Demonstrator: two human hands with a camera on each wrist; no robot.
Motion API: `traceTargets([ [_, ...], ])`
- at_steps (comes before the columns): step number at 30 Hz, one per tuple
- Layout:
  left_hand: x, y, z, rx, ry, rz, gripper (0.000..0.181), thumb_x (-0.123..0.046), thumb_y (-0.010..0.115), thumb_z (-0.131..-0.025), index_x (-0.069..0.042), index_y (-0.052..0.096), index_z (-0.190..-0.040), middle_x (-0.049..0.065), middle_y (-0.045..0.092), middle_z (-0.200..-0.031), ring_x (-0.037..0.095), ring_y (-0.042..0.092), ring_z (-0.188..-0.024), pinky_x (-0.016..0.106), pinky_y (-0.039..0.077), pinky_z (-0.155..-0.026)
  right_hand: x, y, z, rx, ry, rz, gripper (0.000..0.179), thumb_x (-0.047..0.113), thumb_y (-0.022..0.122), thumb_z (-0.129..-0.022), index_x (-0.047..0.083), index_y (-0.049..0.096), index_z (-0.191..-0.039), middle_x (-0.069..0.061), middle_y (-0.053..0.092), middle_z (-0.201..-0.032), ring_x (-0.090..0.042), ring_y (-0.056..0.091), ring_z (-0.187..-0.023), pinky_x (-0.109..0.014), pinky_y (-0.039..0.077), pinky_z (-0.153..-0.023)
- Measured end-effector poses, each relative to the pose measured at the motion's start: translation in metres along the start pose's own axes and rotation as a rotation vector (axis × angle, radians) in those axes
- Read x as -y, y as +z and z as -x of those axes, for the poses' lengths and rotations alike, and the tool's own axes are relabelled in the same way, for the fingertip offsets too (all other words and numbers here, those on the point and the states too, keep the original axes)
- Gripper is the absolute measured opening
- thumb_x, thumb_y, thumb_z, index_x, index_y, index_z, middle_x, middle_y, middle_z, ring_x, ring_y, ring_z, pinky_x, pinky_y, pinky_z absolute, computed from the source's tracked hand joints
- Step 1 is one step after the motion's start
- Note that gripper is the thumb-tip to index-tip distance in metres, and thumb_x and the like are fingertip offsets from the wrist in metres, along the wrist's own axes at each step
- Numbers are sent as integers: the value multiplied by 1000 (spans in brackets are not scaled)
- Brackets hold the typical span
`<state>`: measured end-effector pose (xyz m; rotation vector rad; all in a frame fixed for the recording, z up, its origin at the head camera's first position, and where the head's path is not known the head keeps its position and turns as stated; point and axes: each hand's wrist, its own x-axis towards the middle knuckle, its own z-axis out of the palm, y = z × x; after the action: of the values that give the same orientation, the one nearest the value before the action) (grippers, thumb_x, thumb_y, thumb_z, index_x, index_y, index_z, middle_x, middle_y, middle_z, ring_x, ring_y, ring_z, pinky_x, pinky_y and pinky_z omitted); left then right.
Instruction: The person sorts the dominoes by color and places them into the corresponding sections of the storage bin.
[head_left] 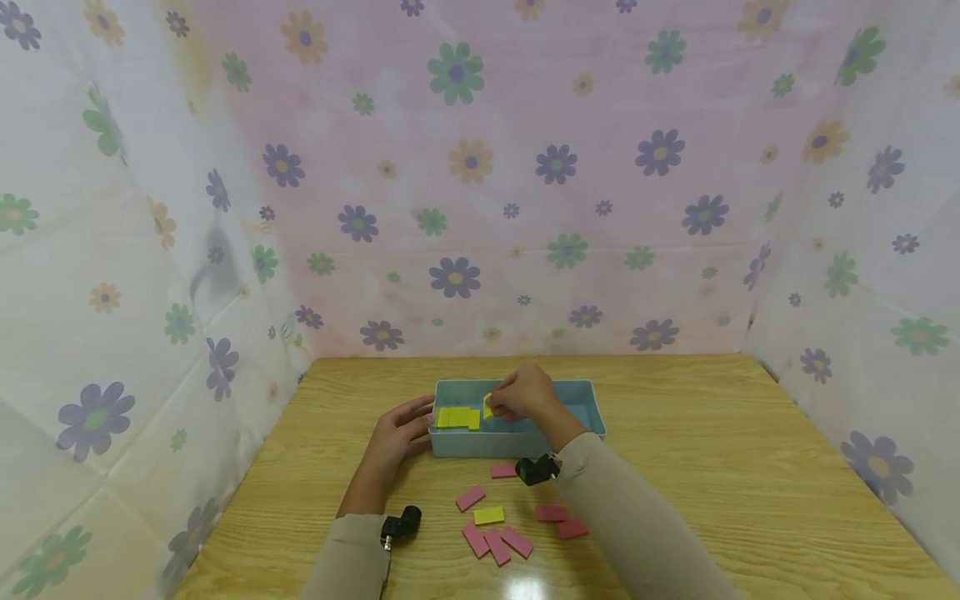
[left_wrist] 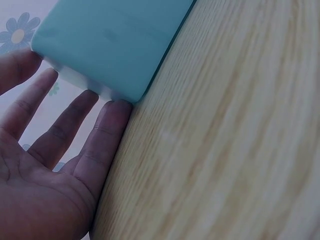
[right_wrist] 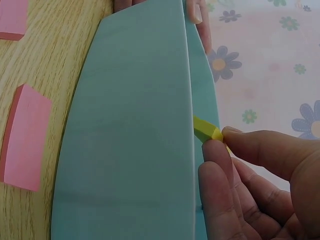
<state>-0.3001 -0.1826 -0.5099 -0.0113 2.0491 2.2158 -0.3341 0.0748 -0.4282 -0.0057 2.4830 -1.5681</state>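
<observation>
A light-blue rectangular bin [head_left: 480, 446] stands on the wooden table. Inside its left end lie several yellow blocks [head_left: 454, 417] side by side. My right hand [head_left: 527, 393] reaches over the bin and pinches one yellow block [right_wrist: 207, 130] between thumb and fingertips, partly below the rim in the right wrist view. My left hand [head_left: 395, 433] is at the bin's left end, its spread, fairly straight fingers touching the end wall, as the left wrist view [left_wrist: 55, 165] shows.
In front of the bin, one yellow block [head_left: 489, 515] lies among several pink blocks [head_left: 471, 498]. A pink block [head_left: 503, 471] is close to the bin's front wall, and another pink block [head_left: 572, 529] lies beside my right sleeve. Flower-patterned cloth [head_left: 517, 192] surrounds the table's back and sides.
</observation>
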Motion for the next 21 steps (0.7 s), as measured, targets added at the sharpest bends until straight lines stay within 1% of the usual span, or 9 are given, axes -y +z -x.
traceTargets([
  [4,0,0,0,-1,-1,-8,47,-17,68,-101,-12,59,-147,18,55,-152,38,61,-132,47,59,-98,0,0,0,3,1,0,12,11,85,-85,1,80,-90,-10,78,-80,-27,78,-76,-46,64,-77],
  [11,1,-1,0,-13,-2,-19,48,-18,67,-101,-11,58,-148,17,55,-151,36,61,-131,46,59,-97,0,0,1,12,4,-4,12,11,85,-85,1,80,-91,-10,78,-81,-29,79,-81,-46,64,-78],
  [18,2,-1,0,-17,-9,-40,47,-18,66,-102,-11,58,-148,16,57,-150,35,63,-129,46,60,-96,0,0,2,-1,7,3,12,11,84,-86,1,80,-92,-10,78,-80,-28,79,-81,-45,64,-78],
  [21,1,0,0,-17,-12,-30,47,-19,67,-101,-13,59,-147,15,57,-150,34,62,-130,46,60,-97,0,0,2,-7,9,9,12,12,84,-86,2,80,-91,-10,78,-79,-28,79,-79,-46,64,-78],
])
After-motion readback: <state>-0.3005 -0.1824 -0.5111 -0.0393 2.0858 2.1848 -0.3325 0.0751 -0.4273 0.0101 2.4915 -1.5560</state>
